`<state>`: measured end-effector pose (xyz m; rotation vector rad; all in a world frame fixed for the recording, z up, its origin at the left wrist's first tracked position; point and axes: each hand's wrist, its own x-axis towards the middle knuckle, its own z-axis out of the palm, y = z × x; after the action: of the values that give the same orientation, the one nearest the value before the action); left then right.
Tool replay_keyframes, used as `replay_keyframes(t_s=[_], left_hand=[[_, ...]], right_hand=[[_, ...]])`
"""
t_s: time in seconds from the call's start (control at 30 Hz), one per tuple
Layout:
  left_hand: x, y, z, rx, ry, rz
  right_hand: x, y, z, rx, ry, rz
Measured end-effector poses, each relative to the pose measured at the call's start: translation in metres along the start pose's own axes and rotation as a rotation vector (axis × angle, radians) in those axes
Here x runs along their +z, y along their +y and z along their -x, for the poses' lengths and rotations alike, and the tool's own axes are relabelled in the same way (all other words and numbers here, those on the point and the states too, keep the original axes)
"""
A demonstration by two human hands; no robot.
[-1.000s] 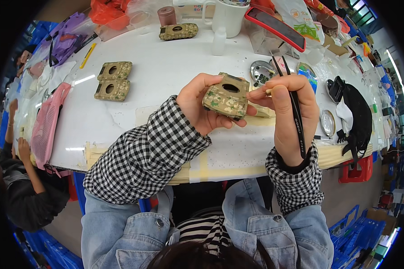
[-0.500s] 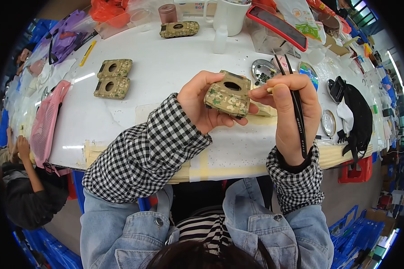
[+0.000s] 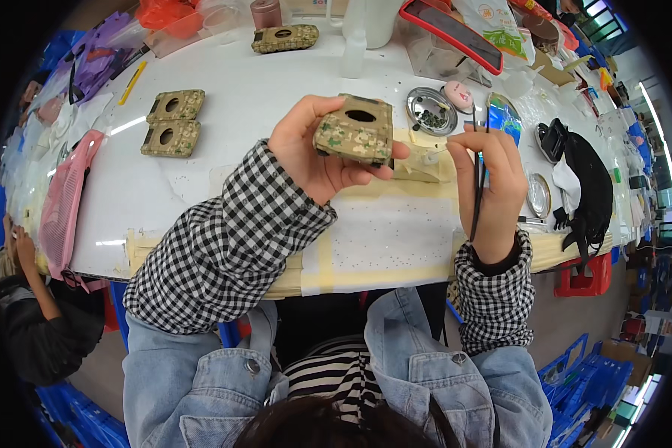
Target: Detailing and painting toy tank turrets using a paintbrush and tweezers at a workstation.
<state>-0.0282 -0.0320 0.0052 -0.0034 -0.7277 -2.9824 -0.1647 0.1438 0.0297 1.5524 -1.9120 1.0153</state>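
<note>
My left hand [image 3: 297,153] grips a camouflage model tank hull [image 3: 355,136], held above the table with the oval hole in its top showing. To its right, my right hand [image 3: 499,183] holds black tweezers [image 3: 476,205] against the palm, their points away from me. Its thumb and forefinger pinch a thin stick, whose tip is at a small whitish cup [image 3: 431,157] on a yellowish block [image 3: 418,173]. Beyond that hand a round metal dish [image 3: 431,101] contains small dark green parts. Two more camouflage hulls [image 3: 170,138] lie at the left, and another hull [image 3: 285,39] sits at the back.
A phone in a red case [image 3: 455,33] leans on a clear box at the back right. A translucent bottle [image 3: 353,56] stands near a white mug [image 3: 369,22]. At the left lie a pink mesh bag [image 3: 71,201] and a yellow pen [image 3: 132,82]. A co-worker's arm [image 3: 33,265] shows far left.
My right hand has moved away from the hull to the small cup and turned, the tweezers standing more upright. My left hand still holds the hull, now slightly further left and away from me.
</note>
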Motion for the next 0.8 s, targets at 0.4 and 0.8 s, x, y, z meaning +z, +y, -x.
replay_keyframes(t_s=[0.4,0.8], left_hand=[[-0.004,-0.001,0.002,0.1,0.126,-0.126],[-0.019,0.005,-0.008,0.094,0.127,-0.026]], right_hand=[[-0.01,-0.031,0.041,0.246,-0.006,-0.301],[0.008,-0.015,0.059,0.22,0.109,-0.138]])
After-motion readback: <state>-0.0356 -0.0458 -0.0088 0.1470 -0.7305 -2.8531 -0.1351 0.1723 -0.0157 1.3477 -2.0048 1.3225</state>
